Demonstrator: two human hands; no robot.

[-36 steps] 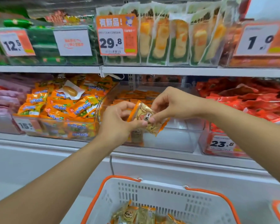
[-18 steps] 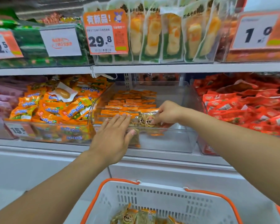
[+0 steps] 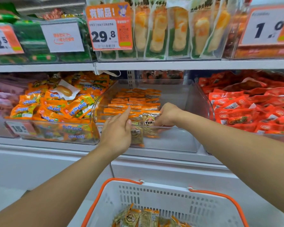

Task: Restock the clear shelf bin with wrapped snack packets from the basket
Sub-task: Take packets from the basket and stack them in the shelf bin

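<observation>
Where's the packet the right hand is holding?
Head view, centre: the packet stands at the clear bin's front wall, pinched by the right hand.

White shop shelving [image 3: 154, 65], two tiers, white panel below. Upper tier: green packs [image 3: 31, 38], pale rice-roll bags [image 3: 177, 30], orange price tags [image 3: 110, 28] (29.8 legible). Lower tier: orange-yellow sweets [image 3: 56, 108] left, red packets [image 3: 252, 104] right. Bright even light.

Shop: price tags [image 3: 109, 32], stocked snack shelves [image 3: 154, 65].

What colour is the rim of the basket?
Orange, on a white slotted basket; the head view shows it.
</observation>
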